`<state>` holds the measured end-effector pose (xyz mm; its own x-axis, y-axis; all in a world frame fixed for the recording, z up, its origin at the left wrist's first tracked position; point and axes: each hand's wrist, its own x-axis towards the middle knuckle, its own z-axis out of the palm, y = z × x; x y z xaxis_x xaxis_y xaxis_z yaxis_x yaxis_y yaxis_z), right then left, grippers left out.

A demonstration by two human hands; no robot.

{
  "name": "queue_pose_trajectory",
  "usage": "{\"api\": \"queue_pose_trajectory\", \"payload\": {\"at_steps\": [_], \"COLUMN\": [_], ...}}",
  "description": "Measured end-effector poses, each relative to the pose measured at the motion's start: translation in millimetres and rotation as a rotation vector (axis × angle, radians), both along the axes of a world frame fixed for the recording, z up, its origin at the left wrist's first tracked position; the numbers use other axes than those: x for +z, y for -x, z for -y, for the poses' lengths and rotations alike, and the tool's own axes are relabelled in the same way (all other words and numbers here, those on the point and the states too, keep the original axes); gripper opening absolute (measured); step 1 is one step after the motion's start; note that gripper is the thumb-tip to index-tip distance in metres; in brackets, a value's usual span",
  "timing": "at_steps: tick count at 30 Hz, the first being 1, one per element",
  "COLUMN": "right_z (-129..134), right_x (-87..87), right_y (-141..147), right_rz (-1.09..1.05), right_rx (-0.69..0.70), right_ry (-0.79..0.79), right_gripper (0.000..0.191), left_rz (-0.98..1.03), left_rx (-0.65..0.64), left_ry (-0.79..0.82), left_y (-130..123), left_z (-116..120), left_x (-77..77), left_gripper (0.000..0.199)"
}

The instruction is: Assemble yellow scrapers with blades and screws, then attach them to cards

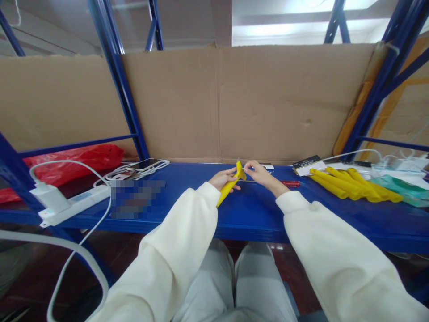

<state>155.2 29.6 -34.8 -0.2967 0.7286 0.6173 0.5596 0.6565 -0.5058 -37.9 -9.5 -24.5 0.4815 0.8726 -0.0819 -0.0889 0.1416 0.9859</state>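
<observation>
My left hand [222,179] is closed around a long yellow tube-like piece [226,192], held at a slant above the blue shelf top [254,214]. The upper end of that piece bends over and sticks out past my fingers. Close by on the right, my right hand [259,172] has thumb and forefinger pinched together beside the bent end. Whatever sits between those fingertips is too small to make out. Behind my right wrist lies a slim tool with a red handle [291,184]; part of it is hidden by the hand.
Several similar yellow pieces [351,184] lie at the right beside a green plastic packet [398,190]. On the left are a white power strip [78,205] with cables, a phone [147,164] and a red bag [80,163]. Cardboard [268,103] walls the back between blue posts.
</observation>
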Motion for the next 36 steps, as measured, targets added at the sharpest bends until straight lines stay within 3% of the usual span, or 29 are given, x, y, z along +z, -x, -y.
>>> {"api": "queue_pose_trajectory", "payload": {"at_steps": [6, 11, 18, 21, 25, 32, 36], "right_z": [2.4, 4.3, 4.9, 0.1, -4.7, -2.0, -2.3], "right_x": [2.2, 3.4, -2.5, -8.8, -14.7, -15.9, -12.3], "right_y": [1.0, -0.8, 1.6, 0.5, -3.7, -4.4, -8.8], "right_rz": [-0.026, -0.049, -0.231, -0.331, -0.306, -0.128, 0.052], "right_rx": [0.019, -0.029, -0.026, 0.040, 0.069, -0.087, -0.150], "right_ry": [-0.032, -0.027, 0.131, 0.196, 0.282, 0.292, 0.251], "right_gripper": [0.013, 0.013, 0.021, 0.032, 0.044, 0.087, 0.098], "left_rz": [0.061, 0.018, -0.010, -0.009, -0.016, 0.061, 0.075], "left_rx": [-0.107, -0.111, -0.081, -0.091, -0.091, -0.082, -0.062], "left_ry": [-0.026, -0.058, -0.116, -0.135, -0.121, -0.108, -0.089], "left_y": [2.3, 1.6, -0.3, -0.6, -0.6, -1.2, -2.6], "left_z": [-1.4, -1.9, 6.1, 8.6, 9.1, 7.7, 9.5], "left_x": [-3.1, -3.6, 0.6, 1.6, 2.0, 1.6, 3.4], "left_gripper": [0.075, 0.075, 0.073, 0.071, 0.071, 0.073, 0.074]}}
